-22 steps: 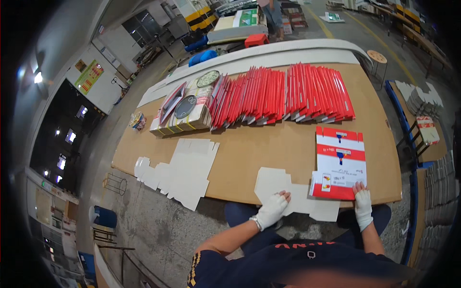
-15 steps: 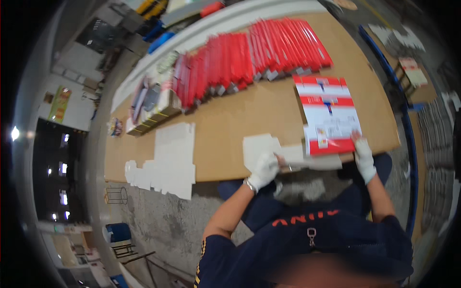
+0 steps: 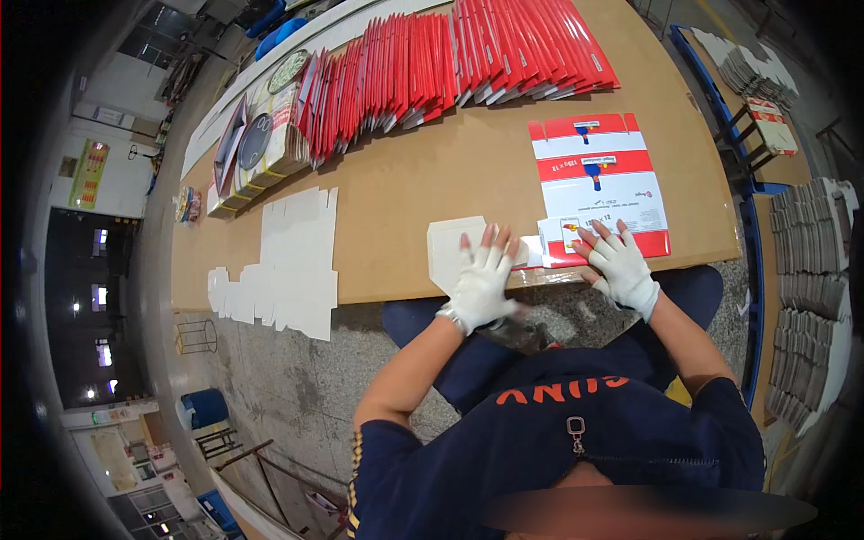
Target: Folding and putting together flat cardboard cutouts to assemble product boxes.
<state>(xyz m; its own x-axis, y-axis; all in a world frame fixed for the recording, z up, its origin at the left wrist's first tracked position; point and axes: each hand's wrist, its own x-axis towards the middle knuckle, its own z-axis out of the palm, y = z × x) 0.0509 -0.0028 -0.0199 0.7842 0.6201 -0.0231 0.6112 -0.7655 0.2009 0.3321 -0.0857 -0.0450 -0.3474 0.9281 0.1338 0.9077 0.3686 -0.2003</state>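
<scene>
A red and white printed carton blank (image 3: 621, 193) lies at the near right of the table, its printed side up. My right hand (image 3: 621, 268), in a white glove with bare fingertips, rests with fingers spread on the blank's lower edge. My left hand (image 3: 481, 274), gloved alike, lies palm down with spread fingers over a plain whitish cardboard flap (image 3: 450, 247) left of the printed panel. Whether that flap belongs to the same blank cannot be seen under my hand. Farther left lies an unprinted white carton blank (image 3: 292, 256), reaching past the table's near edge.
A long row of folded red cartons (image 3: 450, 63) stands along the far side of the brown table (image 3: 387, 198). Left of it, a bundle of cartons (image 3: 288, 144) carries a dark round dish (image 3: 256, 139). Stacked flat cardboard (image 3: 810, 234) stands at the right beyond a blue rail.
My left hand has opened from a closed grip and now lies flat on the cardboard. My right hand has moved left from the blank's right corner onto its lower edge.
</scene>
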